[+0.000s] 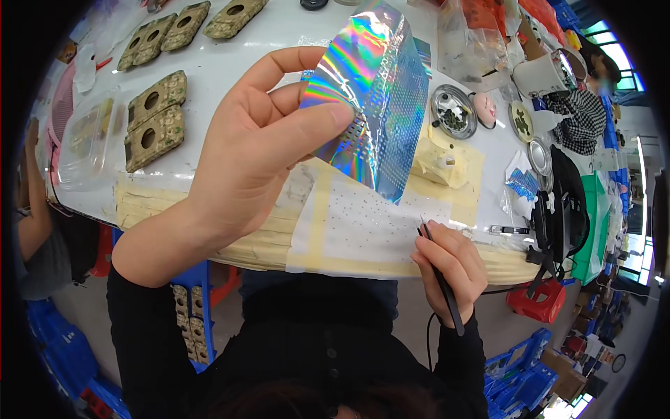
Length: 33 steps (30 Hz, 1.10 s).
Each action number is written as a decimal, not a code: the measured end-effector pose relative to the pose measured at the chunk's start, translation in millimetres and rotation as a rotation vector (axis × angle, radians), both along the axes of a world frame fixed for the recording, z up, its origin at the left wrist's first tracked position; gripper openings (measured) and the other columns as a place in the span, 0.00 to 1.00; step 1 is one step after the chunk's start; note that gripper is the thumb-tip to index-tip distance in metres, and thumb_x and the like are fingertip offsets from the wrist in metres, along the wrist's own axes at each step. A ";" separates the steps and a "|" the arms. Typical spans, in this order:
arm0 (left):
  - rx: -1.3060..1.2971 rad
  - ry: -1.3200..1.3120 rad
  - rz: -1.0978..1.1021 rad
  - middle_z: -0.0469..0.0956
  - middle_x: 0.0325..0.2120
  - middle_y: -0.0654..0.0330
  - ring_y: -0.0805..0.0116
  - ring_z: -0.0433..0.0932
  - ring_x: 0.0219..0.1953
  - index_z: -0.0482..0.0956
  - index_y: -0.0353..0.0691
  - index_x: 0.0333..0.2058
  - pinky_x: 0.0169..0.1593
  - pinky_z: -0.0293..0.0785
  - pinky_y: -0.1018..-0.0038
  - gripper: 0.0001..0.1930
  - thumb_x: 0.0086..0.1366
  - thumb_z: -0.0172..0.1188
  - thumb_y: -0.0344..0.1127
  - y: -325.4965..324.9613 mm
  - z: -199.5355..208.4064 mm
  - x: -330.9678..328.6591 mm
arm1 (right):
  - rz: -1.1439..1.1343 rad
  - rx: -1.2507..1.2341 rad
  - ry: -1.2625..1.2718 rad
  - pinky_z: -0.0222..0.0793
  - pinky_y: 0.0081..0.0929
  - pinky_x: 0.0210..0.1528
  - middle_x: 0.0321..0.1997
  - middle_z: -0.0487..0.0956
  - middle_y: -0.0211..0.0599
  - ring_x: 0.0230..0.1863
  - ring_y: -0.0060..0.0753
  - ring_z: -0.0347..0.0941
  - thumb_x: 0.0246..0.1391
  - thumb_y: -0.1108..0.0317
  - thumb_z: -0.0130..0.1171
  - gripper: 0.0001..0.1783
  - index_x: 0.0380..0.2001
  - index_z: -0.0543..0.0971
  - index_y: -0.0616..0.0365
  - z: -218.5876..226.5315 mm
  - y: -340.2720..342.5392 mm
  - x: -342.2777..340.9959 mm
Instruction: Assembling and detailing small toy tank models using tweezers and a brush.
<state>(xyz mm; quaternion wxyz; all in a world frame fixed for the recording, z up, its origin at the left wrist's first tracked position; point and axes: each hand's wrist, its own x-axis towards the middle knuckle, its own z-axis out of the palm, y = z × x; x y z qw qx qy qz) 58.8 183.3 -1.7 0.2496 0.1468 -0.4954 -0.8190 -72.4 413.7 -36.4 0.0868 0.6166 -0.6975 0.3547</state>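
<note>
An iridescent sheet (391,91), creased and marked with rows of small dots, is held up above the counter (230,63) by the left hand (255,140); its grip is closed on the sheet's left edge, with the thumb pressed on the near face. Black tweezers (447,297) are grasped by the right hand (457,265), lower and to the right, and their tips are pointed to the far left over the right part of a white paper (363,227). Whether the paper is touched by the tips cannot be told. The paper is scattered with tiny specks and is spread on the near side of the counter, partly below the sheet.

Just right of the sheet, a round metal dish (453,112) is filled with small dark and pale pieces, and a pale yellow wrapped block (436,164) is set nearer. A small pink item (485,109) is placed right of the dish. On the left, camouflage-patterned pieces (155,120) with round holes are laid out, and a clear plastic container (87,143) is set beside them. Farther right, a black bag (572,202) is placed near a green bin (594,227).
</note>
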 end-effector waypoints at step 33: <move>0.055 0.021 0.017 0.79 0.38 0.57 0.74 0.77 0.42 0.56 0.32 0.60 0.48 0.73 0.77 0.31 0.61 0.59 0.24 3.5 -3.0 -5.1 | 0.189 -0.151 -0.076 0.72 0.34 0.42 0.38 0.81 0.44 0.41 0.44 0.75 0.46 0.65 0.66 0.19 0.40 0.77 0.61 68.9 -55.7 0.7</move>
